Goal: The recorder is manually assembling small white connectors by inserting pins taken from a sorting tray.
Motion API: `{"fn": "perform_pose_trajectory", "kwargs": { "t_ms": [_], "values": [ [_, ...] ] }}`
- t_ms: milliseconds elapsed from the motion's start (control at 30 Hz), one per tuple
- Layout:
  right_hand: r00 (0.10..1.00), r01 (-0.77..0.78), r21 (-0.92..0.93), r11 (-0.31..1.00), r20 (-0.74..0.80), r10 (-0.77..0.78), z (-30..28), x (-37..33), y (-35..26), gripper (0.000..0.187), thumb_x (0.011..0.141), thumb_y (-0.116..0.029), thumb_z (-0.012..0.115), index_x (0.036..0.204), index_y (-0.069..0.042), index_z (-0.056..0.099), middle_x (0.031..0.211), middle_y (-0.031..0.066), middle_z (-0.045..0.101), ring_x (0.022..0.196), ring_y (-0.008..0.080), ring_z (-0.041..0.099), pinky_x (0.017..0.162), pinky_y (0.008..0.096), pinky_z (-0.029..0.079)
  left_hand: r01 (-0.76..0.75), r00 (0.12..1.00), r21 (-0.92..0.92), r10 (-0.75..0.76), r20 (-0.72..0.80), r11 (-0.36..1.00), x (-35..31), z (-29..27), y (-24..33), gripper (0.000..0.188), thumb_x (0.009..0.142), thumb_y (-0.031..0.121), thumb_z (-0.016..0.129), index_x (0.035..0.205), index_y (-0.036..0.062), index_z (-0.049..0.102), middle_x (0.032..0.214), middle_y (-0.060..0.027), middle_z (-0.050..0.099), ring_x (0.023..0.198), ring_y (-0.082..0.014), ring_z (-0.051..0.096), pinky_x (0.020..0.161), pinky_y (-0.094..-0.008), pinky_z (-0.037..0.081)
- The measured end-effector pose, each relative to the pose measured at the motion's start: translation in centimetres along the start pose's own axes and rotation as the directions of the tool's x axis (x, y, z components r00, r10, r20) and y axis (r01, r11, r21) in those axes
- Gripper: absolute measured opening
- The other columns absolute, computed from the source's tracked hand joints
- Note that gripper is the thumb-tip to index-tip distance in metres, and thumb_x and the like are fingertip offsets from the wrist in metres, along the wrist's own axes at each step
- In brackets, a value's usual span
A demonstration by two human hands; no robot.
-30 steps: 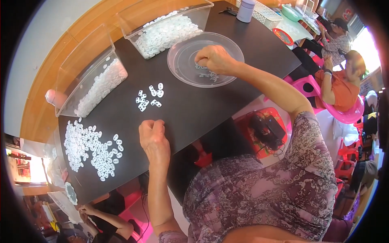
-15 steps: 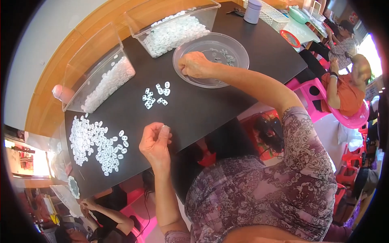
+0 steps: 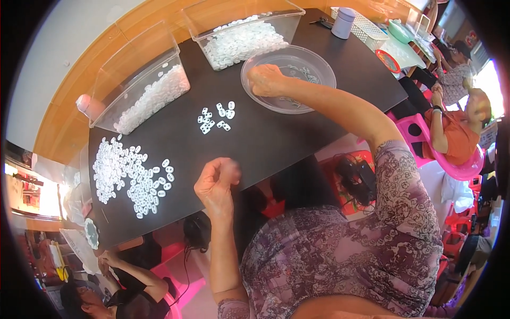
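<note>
My right hand (image 3: 266,80) is closed, fingertips down at the left side of a round clear plastic dish (image 3: 314,105). Small greyish pieces (image 3: 305,74) lie scattered in the dish; what the right fingers hold, if anything, is hidden. Near the front edge of the dark table (image 3: 255,143), my left hand (image 3: 214,182) is raised with curled fingers and thumb pressed together. The thumb tip is smeared, and I cannot see what is pinched there. Between the hands and the bins lies a small group of white pieces with dark holes (image 3: 207,125).
Two clear bins (image 3: 139,48) (image 3: 186,24) full of white pieces stand at the back. Loose white oval pieces (image 3: 114,165) cover the left of the table. A lavender bottle (image 3: 343,24) and a white basket (image 3: 366,32) stand far right. Other people sit at both sides.
The table and its things appear a little further right in the view. My left thumb has moved against the fingers. My right hand stays down at the dish, still closed.
</note>
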State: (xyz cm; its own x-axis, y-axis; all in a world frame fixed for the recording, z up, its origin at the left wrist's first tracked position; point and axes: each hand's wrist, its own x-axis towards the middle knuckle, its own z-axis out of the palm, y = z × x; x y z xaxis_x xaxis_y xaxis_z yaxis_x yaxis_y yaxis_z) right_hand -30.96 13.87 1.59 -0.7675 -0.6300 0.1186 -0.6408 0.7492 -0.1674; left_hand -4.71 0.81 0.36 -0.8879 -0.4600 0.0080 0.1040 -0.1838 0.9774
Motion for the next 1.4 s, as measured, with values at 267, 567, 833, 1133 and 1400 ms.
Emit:
{"fn": "perform_pose_trajectory", "kwargs": {
  "t_ms": [267, 567, 833, 1133, 1400],
  "values": [
    [0.997, 0.078, 0.176, 0.981, -0.023, -0.075, -1.4, -1.3, 0.8, 0.015, 0.067, -0.008, 0.053, 0.071, 0.004, 0.06, 0.074, 0.0255, 0.06, 0.077, 0.0412, 0.06, 0.067, 0.0497, 0.046, 0.003, 1.0, -0.043, -0.004, -0.018, 0.999, -0.3, 0.2, -0.1, 0.01, 0.082, 0.002, 0.063, 0.09, -0.004, 0.062, 0.075, -0.008, 0.063, 0.061, -0.011, 0.058, 0.053, -0.0213, 0.047],
    [0.976, 0.216, 0.045, 0.975, -0.048, -0.213, -0.2, -0.9, 1.3, 0.014, 0.063, -0.006, 0.054, 0.062, 0.007, 0.058, 0.069, 0.028, 0.058, 0.071, 0.0427, 0.06, 0.064, 0.0483, 0.047, -0.094, 0.988, 0.121, 0.107, -0.107, 0.988, -1.1, -0.3, 0.2, 0.01, 0.081, 0.004, 0.065, 0.089, -0.0022, 0.063, 0.074, -0.0042, 0.061, 0.059, -0.0079, 0.054, 0.051, -0.0189, 0.042],
    [0.952, 0.29, 0.167, 0.942, -0.152, -0.266, -1.5, -2.8, 1.9, 0.012, 0.065, -0.005, 0.053, 0.073, 0.003, 0.057, 0.072, 0.0243, 0.059, 0.073, 0.0421, 0.058, 0.065, 0.047, 0.045, 0.066, 0.991, -0.173, -0.085, -0.107, 0.983, -2.2, 0.1, 1.1, 0.008, 0.086, 0.003, 0.058, 0.09, -0.0033, 0.058, 0.076, -0.0124, 0.064, 0.059, -0.0142, 0.059, 0.05, -0.025, 0.049],
    [0.955, 0.252, 0.435, 0.864, -0.255, -0.15, -4.3, -7.2, 0.1, 0.009, 0.073, -0.003, 0.057, 0.082, -0.002, 0.059, 0.071, 0.0129, 0.057, 0.066, 0.0246, 0.056, 0.061, 0.0344, 0.045, 0.063, 0.997, -0.209, -0.07, -0.026, 0.976, -2.4, 0.4, 0.4, 0.011, 0.087, 0.005, 0.057, 0.094, -0.0035, 0.058, 0.078, -0.0139, 0.064, 0.061, -0.0155, 0.061, 0.052, -0.0258, 0.051],
    [0.952, 0.298, 0.647, 0.702, -0.258, -0.166, -4.9, -12.2, -5.2, 0.009, 0.074, 0.0, 0.06, 0.082, -0.004, 0.063, 0.072, 0.0057, 0.057, 0.063, 0.016, 0.054, 0.058, 0.0275, 0.044, 0.086, 0.996, -0.233, -0.077, 0.047, 0.969, -2.7, 0.4, 0.0, 0.01, 0.089, 0.008, 0.056, 0.093, -0.0015, 0.056, 0.08, -0.0144, 0.064, 0.063, -0.0162, 0.061, 0.053, -0.0273, 0.051]
  ]
}}
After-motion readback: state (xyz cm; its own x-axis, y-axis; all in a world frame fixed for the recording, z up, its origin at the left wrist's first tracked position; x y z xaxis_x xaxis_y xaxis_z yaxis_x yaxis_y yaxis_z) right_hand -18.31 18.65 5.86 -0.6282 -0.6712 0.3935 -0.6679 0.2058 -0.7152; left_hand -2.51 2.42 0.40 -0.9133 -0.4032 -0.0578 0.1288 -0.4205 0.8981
